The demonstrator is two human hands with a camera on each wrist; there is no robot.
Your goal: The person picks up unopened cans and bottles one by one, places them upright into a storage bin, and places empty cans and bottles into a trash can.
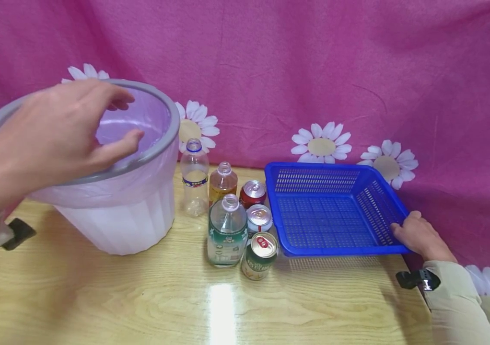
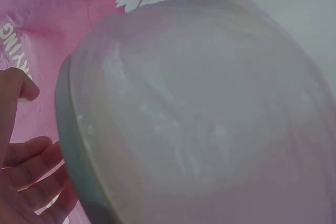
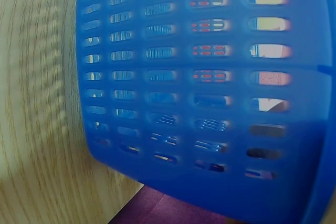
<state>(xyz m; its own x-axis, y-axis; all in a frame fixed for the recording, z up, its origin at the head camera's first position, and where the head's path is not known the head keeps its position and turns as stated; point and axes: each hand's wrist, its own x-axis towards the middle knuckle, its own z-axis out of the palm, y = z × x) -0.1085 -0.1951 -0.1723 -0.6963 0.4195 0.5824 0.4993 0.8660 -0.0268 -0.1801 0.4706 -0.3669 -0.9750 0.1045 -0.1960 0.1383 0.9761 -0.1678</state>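
Observation:
In the head view my left hand (image 1: pixel 61 129) is over the near rim of a white bin (image 1: pixel 124 225) with a grey rim ring (image 1: pixel 169 112) and a thin pinkish bag lining it. Its thumb and fingers are spread apart with nothing between them. The left wrist view shows those fingers (image 2: pixel 31 177) beside the rim ring. My right hand (image 1: pixel 424 235) grips the right rim of a blue plastic basket (image 1: pixel 335 251), which has slotted walls and nothing inside. Only the basket's wall (image 3: pixel 178 90) fills the right wrist view; the right hand is hidden there.
Between bin and basket stand uncapped plastic bottles, a clear one (image 1: pixel 195 179), one with an orange label (image 1: pixel 222 184) and a green-labelled one (image 1: pixel 227 235). Beside them are a red can (image 1: pixel 253 193), a white can (image 1: pixel 259 218) and a green can (image 1: pixel 259 256). A pink flowered cloth (image 1: pixel 249 72) hangs behind.

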